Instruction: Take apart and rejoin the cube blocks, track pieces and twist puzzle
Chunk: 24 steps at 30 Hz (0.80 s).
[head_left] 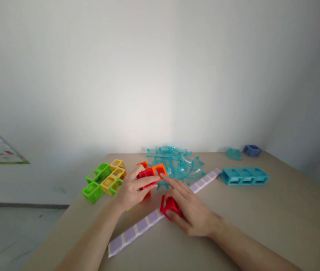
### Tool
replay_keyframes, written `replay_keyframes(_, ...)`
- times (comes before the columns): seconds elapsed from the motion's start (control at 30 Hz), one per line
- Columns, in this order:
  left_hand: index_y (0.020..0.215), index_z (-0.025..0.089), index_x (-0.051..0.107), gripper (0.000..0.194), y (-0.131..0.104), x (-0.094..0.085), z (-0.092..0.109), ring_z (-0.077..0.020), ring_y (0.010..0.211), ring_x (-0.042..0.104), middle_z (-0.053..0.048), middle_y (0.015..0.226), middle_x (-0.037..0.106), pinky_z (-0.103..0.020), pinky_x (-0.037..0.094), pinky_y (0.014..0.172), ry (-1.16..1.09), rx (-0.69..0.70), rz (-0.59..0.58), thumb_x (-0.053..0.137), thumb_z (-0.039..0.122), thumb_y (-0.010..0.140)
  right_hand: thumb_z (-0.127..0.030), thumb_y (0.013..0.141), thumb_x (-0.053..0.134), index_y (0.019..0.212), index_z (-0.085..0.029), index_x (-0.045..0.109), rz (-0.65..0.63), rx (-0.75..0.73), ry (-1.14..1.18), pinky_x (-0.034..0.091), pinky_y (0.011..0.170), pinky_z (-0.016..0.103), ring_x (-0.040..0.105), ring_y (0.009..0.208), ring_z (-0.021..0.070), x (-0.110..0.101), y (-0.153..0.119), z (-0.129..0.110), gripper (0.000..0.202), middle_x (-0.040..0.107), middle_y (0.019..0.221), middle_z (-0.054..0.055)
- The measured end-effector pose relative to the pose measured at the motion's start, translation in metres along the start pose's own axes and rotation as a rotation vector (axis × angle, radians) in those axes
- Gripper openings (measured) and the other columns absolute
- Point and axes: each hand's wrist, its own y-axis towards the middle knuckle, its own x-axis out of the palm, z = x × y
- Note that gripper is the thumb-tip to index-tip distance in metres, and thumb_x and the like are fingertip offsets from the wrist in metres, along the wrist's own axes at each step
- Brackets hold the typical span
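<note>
Grip of the left hand (131,189) is closed on a red block (144,174), seemingly against an orange block (157,166). The right hand (192,210) clasps a red cube (170,206) at the purple strip (130,235), index finger at the orange block. Clear blue pieces (174,161) lie beyond on the counter (278,222).

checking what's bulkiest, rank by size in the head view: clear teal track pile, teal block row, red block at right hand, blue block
1. Track pile
2. Teal row
3. Red block and blue block, unranked: the red looks bigger but is nearer, and partly covered by the right hand.
</note>
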Motion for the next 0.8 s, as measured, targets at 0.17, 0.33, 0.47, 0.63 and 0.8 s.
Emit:
replay_keyframes(0.17, 0.103, 0.025, 0.075, 0.023, 0.004, 0.003, 0.004, -0.0133, 0.075, 0.057, -0.003, 0.085, 0.059, -0.025, 0.051, 0.067, -0.133, -0.070, 0.133, 0.072, 0.022, 0.080, -0.013, 0.092, 0.043, 0.097, -0.022, 0.044, 0.036, 0.066, 0.103, 0.045, 0.098, 0.041, 0.046, 0.129, 0.0248, 0.002, 0.001, 0.005, 0.010, 0.060, 0.116, 0.015)
replay_keyframes(0.33, 0.102, 0.024, 0.075, 0.023, 0.002, 0.005, 0.010, -0.0183, 0.091, 0.063, -0.006, 0.096, 0.067, -0.031, 0.052, 0.084, -0.221, -0.269, 0.142, 0.072, 0.029, 0.080, -0.014, 0.091, 0.048, 0.103, -0.021, 0.047, 0.020, 0.076, 0.058, 0.047, 0.096, 0.044, 0.052, 0.119, 0.0264, 0.005, 0.002, 0.007, 0.014, 0.058, 0.123, 0.015)
replay_keyframes(0.47, 0.109, 0.022, 0.071, 0.033, 0.001, 0.003, 0.011, -0.0211, 0.097, 0.066, -0.007, 0.106, 0.072, -0.031, 0.054, 0.086, -0.410, -0.500, 0.134, 0.071, 0.036, 0.079, -0.013, 0.091, 0.049, 0.126, -0.020, 0.045, 0.044, 0.048, 0.043, 0.045, 0.102, 0.045, 0.050, 0.124, 0.0259, 0.007, 0.001, 0.008, 0.036, 0.049, 0.138, 0.015)
replay_keyframes(0.63, 0.109, 0.022, 0.070, 0.036, 0.004, 0.003, 0.013, -0.0218, 0.096, 0.067, -0.007, 0.107, 0.072, -0.032, 0.055, 0.085, -0.501, -0.582, -0.003, 0.071, 0.038, 0.078, -0.013, 0.090, 0.051, 0.135, -0.022, 0.041, 0.132, 0.028, 0.060, 0.044, 0.106, 0.044, 0.047, 0.129, 0.0254, 0.007, -0.002, 0.009, 0.047, 0.048, 0.139, 0.014)
replay_keyframes(0.8, 0.120, 0.021, 0.063, 0.053, 0.003, 0.006, 0.018, -0.0240, 0.098, 0.068, -0.009, 0.113, 0.070, -0.035, 0.055, 0.087, -0.504, -0.594, -0.044, 0.077, 0.036, 0.071, -0.016, 0.089, 0.055, 0.135, -0.023, 0.038, 0.295, -0.004, 0.061, 0.049, 0.099, 0.044, 0.052, 0.122, 0.0273, 0.005, -0.004, 0.007, 0.050, 0.052, 0.129, 0.016)
